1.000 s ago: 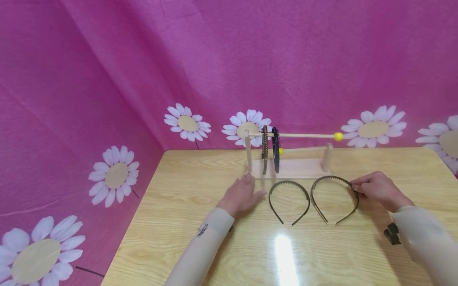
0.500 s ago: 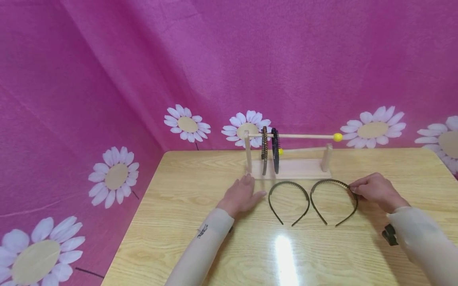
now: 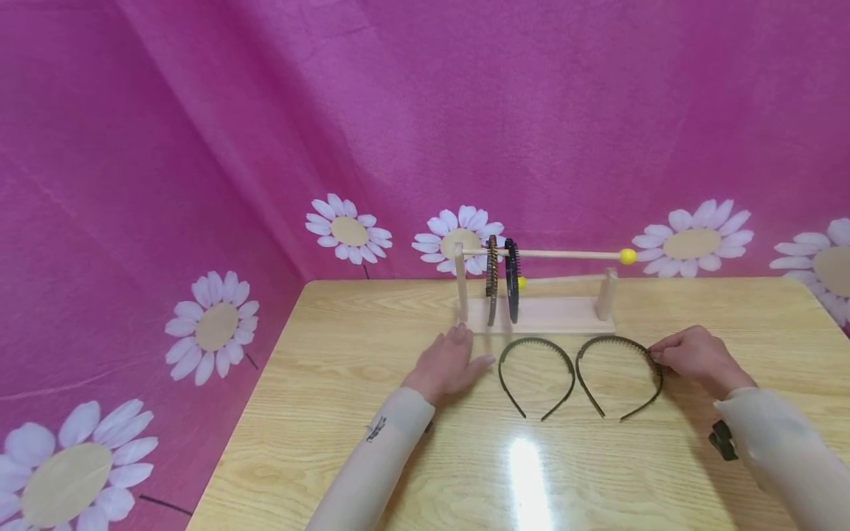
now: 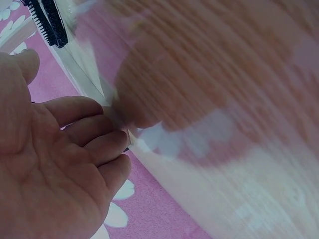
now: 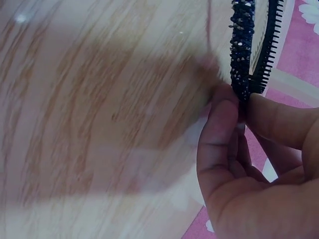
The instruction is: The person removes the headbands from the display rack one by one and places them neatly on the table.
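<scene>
My right hand (image 3: 697,359) pinches a dark toothed headband (image 3: 612,338) at its upper right side, over the table. In the right wrist view, thumb and finger meet on the glittery dark band (image 5: 242,47). Just left of it lies a second toothed headband (image 3: 536,340), its ends towards me. My left hand (image 3: 446,366) rests with extended fingers by the left foot of a wooden rack (image 3: 564,313), and holds nothing. A brown headband (image 3: 492,287) and a black headband (image 3: 513,287) hang side by side on the rack's upper rod.
The rack's upper rod (image 3: 571,254) ends at the right in a yellow ball (image 3: 627,256). A lower rod has a yellow ball at its left end. The wood-grain table (image 3: 319,413) meets a magenta flowered cloth (image 3: 564,110) behind and at the left.
My right hand has brought its headband slightly down towards me and a touch left, level beside the other one. My left hand and the rack keep their places.
</scene>
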Available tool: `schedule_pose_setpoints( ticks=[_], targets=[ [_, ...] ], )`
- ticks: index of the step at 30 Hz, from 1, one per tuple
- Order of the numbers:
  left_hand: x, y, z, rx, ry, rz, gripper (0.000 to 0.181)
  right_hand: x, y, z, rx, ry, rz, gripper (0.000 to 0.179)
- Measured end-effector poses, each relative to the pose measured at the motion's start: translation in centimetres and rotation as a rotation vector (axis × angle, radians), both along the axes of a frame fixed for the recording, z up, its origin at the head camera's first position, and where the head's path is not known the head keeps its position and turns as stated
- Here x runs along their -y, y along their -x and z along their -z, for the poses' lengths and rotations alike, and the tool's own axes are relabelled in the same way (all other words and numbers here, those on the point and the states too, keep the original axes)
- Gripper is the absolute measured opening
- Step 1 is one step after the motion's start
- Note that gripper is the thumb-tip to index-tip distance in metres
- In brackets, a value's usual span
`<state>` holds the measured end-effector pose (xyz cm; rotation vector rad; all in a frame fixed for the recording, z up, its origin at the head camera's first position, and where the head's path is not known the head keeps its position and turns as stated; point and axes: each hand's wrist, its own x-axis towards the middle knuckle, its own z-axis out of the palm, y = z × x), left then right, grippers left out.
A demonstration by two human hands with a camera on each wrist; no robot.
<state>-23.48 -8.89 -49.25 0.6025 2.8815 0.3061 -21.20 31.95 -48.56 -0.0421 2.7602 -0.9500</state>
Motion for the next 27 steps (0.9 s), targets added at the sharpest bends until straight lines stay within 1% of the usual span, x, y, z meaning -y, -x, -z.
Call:
schedule_pose_setpoints(
  ticks=[7, 12, 17, 23, 27],
  targets=[
    [0.0, 0.0, -0.1, 0.018, -0.012, -0.01, 0.076, -0.1, 0.0, 0.0, 0.001, -0.022, -0.008, 0.027],
    [0.0, 0.0, 0.0, 0.012, -0.015, -0.004, 0.076, -0.1, 0.0, -0.2, -0.017, -0.045, -0.014, 0.027],
    [0.1, 0.0, -0.1, 0.015, -0.03, 0.0, 0.075, 0.0, -0.1, -0.4, -0.034, -0.052, -0.001, 0.028],
    [0.1, -0.1, -0.1, 0.013, -0.031, 0.001, 0.074, 0.4, -0.4, -0.7, -0.081, -0.015, 0.042, 0.029],
    [0.1, -0.1, -0.1, 0.011, -0.026, 0.006, 0.074, 0.8, -0.4, -1.2, -0.074, 0.022, 0.059, 0.032]
  ],
)
